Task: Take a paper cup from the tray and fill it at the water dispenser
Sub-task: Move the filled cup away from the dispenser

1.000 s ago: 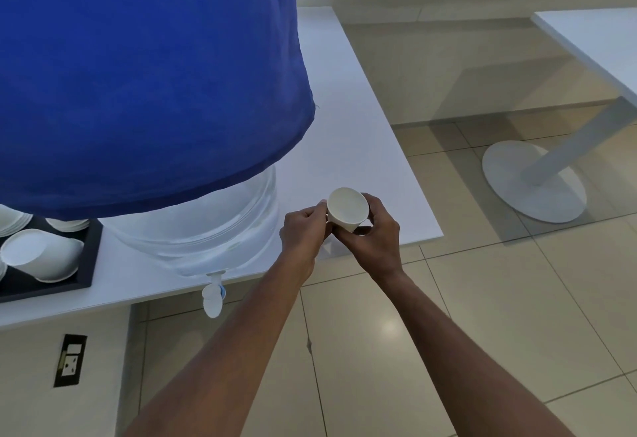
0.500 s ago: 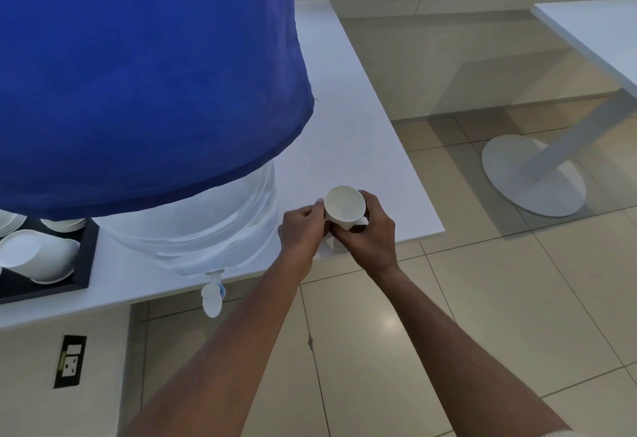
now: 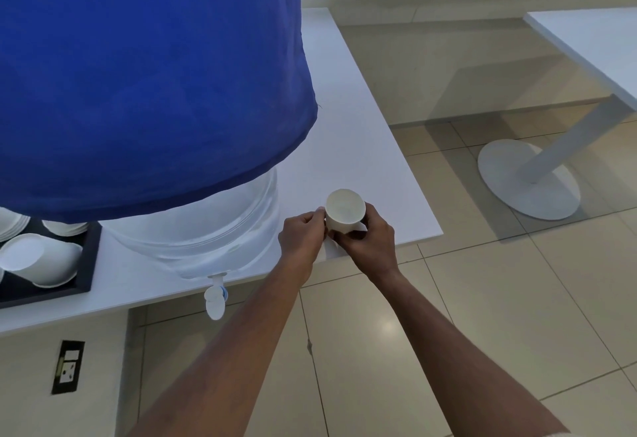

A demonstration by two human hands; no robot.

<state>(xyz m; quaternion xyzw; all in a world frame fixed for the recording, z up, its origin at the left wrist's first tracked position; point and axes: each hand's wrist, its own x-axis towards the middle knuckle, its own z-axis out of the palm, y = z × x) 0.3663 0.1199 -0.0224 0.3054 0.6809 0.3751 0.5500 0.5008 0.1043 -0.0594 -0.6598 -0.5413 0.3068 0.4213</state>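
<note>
Two hands grip one paper cup (image 3: 344, 211) at frame centre, over the white table's (image 3: 362, 147) near edge, right of the dispenser tap (image 3: 215, 300). Cup: plain white, mouth tilted toward camera, interior empty. Left hand (image 3: 301, 238) pinches its side; right hand (image 3: 370, 242) wraps the base. No legible markings observed.

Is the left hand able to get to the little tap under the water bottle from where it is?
Probably yes. The left hand is beside the tap, with only open air between them, but it is holding the paper cup together with the right hand.
</note>
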